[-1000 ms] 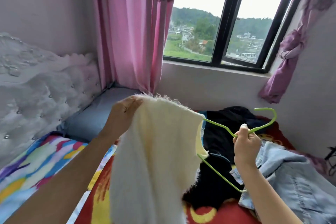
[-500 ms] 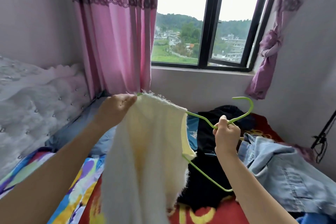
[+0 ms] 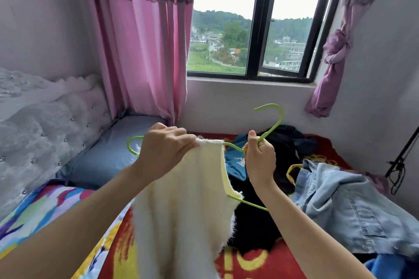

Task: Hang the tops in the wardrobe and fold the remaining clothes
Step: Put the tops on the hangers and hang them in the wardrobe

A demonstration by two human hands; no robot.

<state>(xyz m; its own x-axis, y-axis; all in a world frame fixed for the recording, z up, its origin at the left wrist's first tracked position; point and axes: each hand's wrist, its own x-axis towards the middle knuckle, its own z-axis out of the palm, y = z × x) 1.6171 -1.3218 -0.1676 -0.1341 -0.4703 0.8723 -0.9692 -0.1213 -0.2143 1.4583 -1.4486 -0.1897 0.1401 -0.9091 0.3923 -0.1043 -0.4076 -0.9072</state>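
Observation:
A fuzzy cream top hangs in front of me over the bed. My left hand pinches its shoulder edge. A green hanger runs through the top's neck, its left end poking out past my left hand and its lower bar showing under the top's right side. My right hand grips the hanger just below the hook. On the bed behind lie a black garment, a blue garment and a light denim piece.
The bed has a red patterned blanket, a colourful sheet and a grey-blue pillow. A tufted headboard stands at left. Pink curtains flank the window. A yellow hanger lies by the denim.
The hanger has slid further left into the top, so its left end now sticks out beyond my left hand. Both hands have come closer together.

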